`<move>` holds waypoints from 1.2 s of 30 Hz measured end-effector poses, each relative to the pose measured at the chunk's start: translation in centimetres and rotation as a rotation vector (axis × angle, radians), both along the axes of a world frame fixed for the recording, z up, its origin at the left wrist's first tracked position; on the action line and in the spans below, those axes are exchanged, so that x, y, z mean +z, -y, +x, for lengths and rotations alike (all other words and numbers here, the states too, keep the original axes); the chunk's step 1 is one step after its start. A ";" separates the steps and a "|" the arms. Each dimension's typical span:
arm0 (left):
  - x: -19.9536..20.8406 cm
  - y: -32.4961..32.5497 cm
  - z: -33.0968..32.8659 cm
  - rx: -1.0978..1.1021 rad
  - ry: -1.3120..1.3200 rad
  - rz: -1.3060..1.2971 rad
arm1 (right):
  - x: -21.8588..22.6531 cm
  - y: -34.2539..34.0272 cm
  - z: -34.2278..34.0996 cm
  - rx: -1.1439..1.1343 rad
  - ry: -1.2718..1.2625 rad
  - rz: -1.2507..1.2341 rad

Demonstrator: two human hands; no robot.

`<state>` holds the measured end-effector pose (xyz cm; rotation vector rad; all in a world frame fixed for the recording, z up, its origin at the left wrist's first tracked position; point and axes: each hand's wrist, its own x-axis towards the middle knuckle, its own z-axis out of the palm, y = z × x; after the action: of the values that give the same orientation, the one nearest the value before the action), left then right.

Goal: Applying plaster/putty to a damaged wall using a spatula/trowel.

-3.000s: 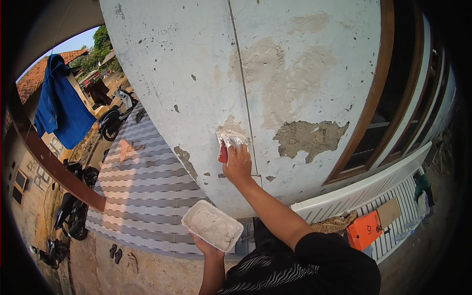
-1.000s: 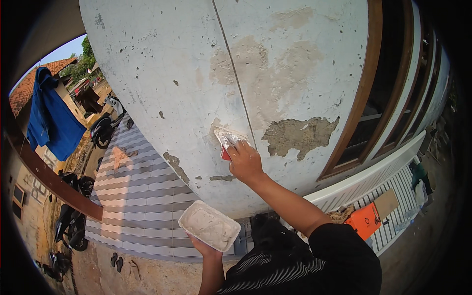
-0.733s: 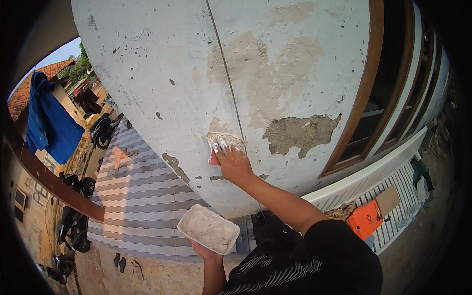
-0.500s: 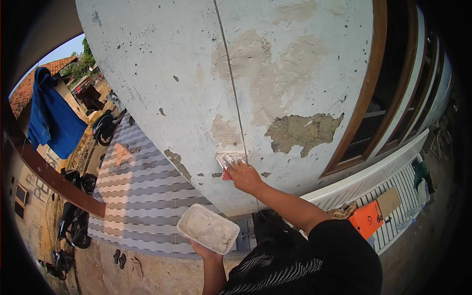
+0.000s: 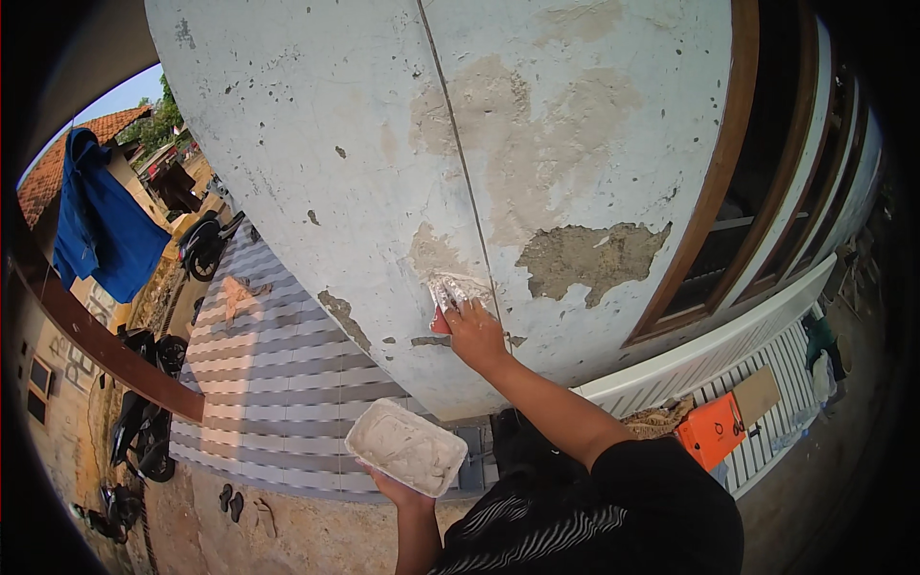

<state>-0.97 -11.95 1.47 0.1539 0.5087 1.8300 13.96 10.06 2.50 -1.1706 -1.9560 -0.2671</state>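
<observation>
My right hand is closed around a red putty scraper, its blade smeared with whitish putty. The blade lies against the pale blue wall, at the lower end of a small beige putty patch. A thin dark cord hangs down the wall and passes close to my right fingers. Below and to the left, my left hand grips a white rectangular tub from underneath. Grey-white putty fills much of it, its surface uneven.
Right of the scraper is a rough patch of bare plaster. A wooden-framed window stands farther right, above a white slatted bench with an orange box. Striped tiles cover the floor at left; a blue garment hangs beyond.
My right hand and the scraper have moved slightly up the wall toward the small putty patch. The cord's lower part has shifted right. My left hand and the tub stay nearly still.
</observation>
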 end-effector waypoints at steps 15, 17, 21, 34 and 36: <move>0.5 1.4 0.0 -0.021 0.010 0.066 | -1.5 1.3 2.2 0.189 0.211 -0.159; 0.9 1.6 0.1 0.010 0.004 0.062 | -1.9 1.8 2.5 0.201 0.150 -0.178; 0.8 2.5 -0.6 0.031 -0.016 0.070 | 0.5 2.3 2.8 0.336 -0.112 -0.294; 1.5 1.9 -0.1 0.025 -0.014 0.068 | 2.9 -2.0 3.3 0.047 -0.563 -0.072; 1.5 1.7 -0.3 0.024 -0.020 0.073 | 2.6 -2.4 3.4 0.029 -0.566 -0.052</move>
<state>-1.23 -13.60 2.93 0.2165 0.4591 1.8728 17.36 12.46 5.11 -1.1017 -1.4842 0.1246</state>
